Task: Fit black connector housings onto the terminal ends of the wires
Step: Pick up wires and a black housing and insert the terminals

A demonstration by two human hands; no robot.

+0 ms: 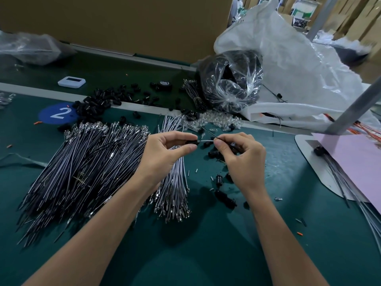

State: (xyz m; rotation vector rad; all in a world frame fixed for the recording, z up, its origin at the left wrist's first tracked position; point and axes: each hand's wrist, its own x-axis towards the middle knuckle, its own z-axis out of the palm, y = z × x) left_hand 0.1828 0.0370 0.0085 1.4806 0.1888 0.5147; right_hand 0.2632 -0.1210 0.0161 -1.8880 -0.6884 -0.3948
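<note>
Black housing (192, 142) sits pinched in your left hand (165, 153); your right hand (241, 155), just beside it, pinches the wire (206, 140) bridging the gap. Push at an angle and the terminal may bend or miss the cavity.

One number is showing on the table.
A big white "2" is sitting on a round blue sticker (55, 113), which is lying on the green table (206, 244) at the left of the frame, a bit above the middle. A small white gadget (71, 81) in the upper left is showing a dark screen, too blurry to read.
</note>
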